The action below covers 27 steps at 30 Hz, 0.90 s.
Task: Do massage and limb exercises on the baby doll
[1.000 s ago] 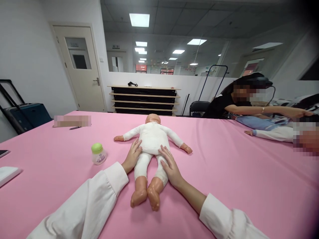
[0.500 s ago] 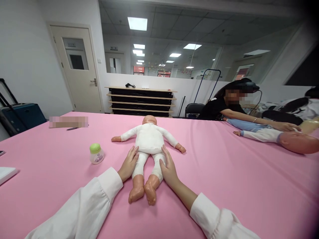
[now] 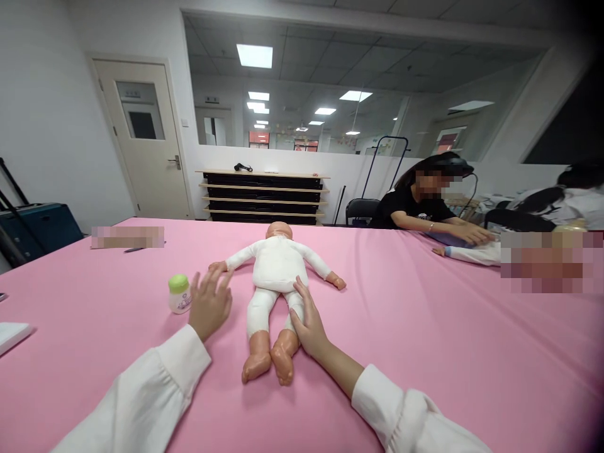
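Note:
A baby doll with a white cloth body lies stretched out on the pink table cover, its feet toward me and its arms spread. My right hand rests along the outer side of the doll's leg on the right, fingers extended. Off to the left of the doll, my left hand is raised with its fingers spread and slightly blurred. It holds nothing and is close beside a small clear jar with a green lid; its fingers come right up to the jar's edge in the view.
Across the table at right, a person in black leans over another doll, partly blurred out. A pen and a blurred-out item lie at the far left. A white object sits at the left edge. Stacked shelving stands behind the table.
My left hand has let go of the doll's leg and moved left to beside the jar. My right hand stays on the doll. The other person's arms have shifted left.

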### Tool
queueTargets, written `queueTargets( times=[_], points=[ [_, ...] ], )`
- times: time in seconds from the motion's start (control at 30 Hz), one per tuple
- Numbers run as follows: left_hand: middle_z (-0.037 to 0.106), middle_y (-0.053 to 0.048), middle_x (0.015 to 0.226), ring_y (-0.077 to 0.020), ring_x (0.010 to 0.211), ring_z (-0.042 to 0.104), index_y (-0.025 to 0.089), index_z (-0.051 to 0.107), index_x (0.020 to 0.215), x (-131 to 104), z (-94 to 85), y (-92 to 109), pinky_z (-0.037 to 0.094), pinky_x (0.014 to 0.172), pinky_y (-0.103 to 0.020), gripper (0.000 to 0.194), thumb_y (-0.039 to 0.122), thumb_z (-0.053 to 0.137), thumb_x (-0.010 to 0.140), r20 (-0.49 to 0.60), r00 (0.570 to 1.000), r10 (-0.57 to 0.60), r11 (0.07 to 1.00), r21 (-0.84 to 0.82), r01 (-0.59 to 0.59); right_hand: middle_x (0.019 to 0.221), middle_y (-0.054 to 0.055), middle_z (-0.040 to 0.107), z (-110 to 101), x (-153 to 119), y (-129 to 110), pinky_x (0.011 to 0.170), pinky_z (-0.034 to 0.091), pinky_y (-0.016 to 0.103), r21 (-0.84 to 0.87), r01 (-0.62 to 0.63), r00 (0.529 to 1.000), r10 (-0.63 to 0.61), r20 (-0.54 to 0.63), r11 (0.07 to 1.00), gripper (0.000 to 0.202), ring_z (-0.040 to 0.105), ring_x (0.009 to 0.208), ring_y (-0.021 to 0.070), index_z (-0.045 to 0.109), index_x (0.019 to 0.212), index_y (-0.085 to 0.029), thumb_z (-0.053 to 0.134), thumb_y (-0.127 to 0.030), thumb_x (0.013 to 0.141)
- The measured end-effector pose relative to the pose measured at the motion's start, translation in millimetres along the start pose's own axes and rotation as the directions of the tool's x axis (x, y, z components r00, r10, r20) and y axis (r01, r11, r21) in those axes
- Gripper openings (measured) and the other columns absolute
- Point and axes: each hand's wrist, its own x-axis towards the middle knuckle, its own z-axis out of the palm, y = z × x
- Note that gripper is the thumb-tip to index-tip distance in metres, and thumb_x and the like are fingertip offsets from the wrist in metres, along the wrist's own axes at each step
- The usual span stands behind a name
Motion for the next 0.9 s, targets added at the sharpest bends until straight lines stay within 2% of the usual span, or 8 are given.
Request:
queueTargets(
  times=[0.2, 0.33, 0.47, 0.57, 0.67, 0.77, 0.83, 0.9],
  points=[
    [0.032, -0.013, 0.143, -0.0301, 0.137, 0.017, 0.02, 0.048, 0.127, 13.9, -23.9, -35.2, 0.005, 0.109, -0.055, 0.048, 0.034, 0.052, 0.081, -0.304, 0.939, -0.159, 0.941, 0.24, 0.237, 0.144, 0.008, 0.032, 3.4, 0.6, 1.6, 0.113, 0.024, 0.044, -0.009, -0.018, 1.0, 0.018, -0.011, 1.0, 0.047, 0.026, 0.135, 0.0186, 0.032, 0.134, -0.021, 0.038, -0.025, 0.088],
    [0.038, -0.016, 0.136, -0.0357, 0.13, 0.026, 0.017, 0.054, 0.119, 13.3, -22.4, -39.3, 0.015, 0.103, -0.06, 0.041, 0.035, 0.047, 0.084, -0.167, 0.924, -0.343, 0.888, 0.263, 0.377, 0.139, 0.009, 0.038, 4.1, 2.6, 0.3, 0.112, 0.025, 0.042, 0.004, -0.052, 0.998, 0.052, -0.035, 0.999, 0.047, 0.033, 0.132, 0.0186, 0.035, 0.132, -0.02, 0.04, -0.025, 0.086],
    [0.037, -0.018, 0.131, -0.0318, 0.123, 0.037, 0.012, 0.045, 0.129, 9.4, -12.6, -46.1, 0.033, 0.098, -0.05, 0.05, 0.017, 0.046, 0.079, -0.111, 0.892, -0.439, 0.877, 0.164, 0.452, 0.137, 0.009, 0.041, 6.9, 6.0, -9.6, 0.111, 0.027, 0.04, 0.042, -0.035, 0.996, 0.038, -0.086, 0.999, 0.042, 0.036, 0.13, 0.018, 0.04, 0.126, -0.019, 0.04, -0.022, 0.084],
    [0.029, -0.024, 0.134, -0.0298, 0.123, 0.039, 0.006, 0.022, 0.141, 6.5, -9.6, -50.5, 0.038, 0.097, -0.044, 0.07, 0.017, 0.05, 0.077, -0.149, 0.812, -0.564, 0.822, -0.006, 0.57, 0.133, 0.009, 0.045, 13.8, 5.9, -26.3, 0.105, 0.035, 0.04, 0.131, -0.056, 0.996, 0.065, -0.068, 0.99, 0.036, 0.045, 0.122, 0.0186, 0.044, 0.12, -0.021, 0.04, -0.024, 0.084],
    [0.041, -0.023, 0.125, -0.0307, 0.11, 0.051, 0.012, 0.018, 0.142, 3.3, -11.2, -46.9, 0.043, 0.088, -0.046, 0.072, 0.029, 0.051, 0.081, -0.031, 0.729, -0.684, 0.729, -0.064, 0.681, 0.123, 0.008, 0.052, 23.2, 4.3, -49.1, 0.098, 0.041, 0.039, 0.283, -0.129, 0.991, 0.112, 0.075, 0.95, 0.031, 0.055, 0.109, 0.0181, 0.046, 0.115, -0.022, 0.043, -0.028, 0.084],
    [0.054, -0.018, 0.114, -0.0294, 0.098, 0.058, 0.017, 0.022, 0.142, -1.7, -11.0, -30.5, 0.045, 0.08, -0.044, 0.068, 0.035, 0.051, 0.083, 0.047, 0.861, -0.507, 0.861, -0.005, 0.508, 0.127, 0.007, 0.048, 28.8, 9.0, -69.2, 0.099, 0.038, 0.037, 0.518, -0.316, 0.946, 0.222, 0.236, 0.795, 0.033, 0.05, 0.115, 0.0181, 0.046, 0.113, -0.023, 0.051, -0.032, 0.082],
    [0.057, -0.016, 0.111, -0.0271, 0.094, 0.058, 0.016, 0.03, 0.138, -5.5, -8.6, -13.7, 0.045, 0.079, -0.04, 0.062, 0.032, 0.052, 0.083, 0.008, 0.982, -0.189, 0.982, 0.024, 0.188, 0.13, 0.007, 0.046, 28.7, 17.3, -75.1, 0.1, 0.036, 0.036, 0.672, -0.513, 0.858, 0.33, 0.393, 0.534, 0.036, 0.048, 0.117, 0.018, 0.046, 0.113, -0.021, 0.052, -0.036, 0.082],
    [0.058, -0.013, 0.114, -0.025, 0.095, 0.057, 0.022, 0.045, 0.128, -9.3, -6.5, 4.3, 0.043, 0.079, -0.038, 0.047, 0.025, 0.052, 0.082, -0.013, 0.981, 0.192, 0.979, 0.069, -0.19, 0.122, 0.01, 0.051, 26.1, 26.1, -73.4, 0.098, 0.036, 0.035, 0.705, -0.678, 0.722, 0.368, 0.586, 0.208, 0.039, 0.051, 0.111, 0.0173, 0.047, 0.114, -0.017, 0.047, -0.042, 0.084]
  ],
)
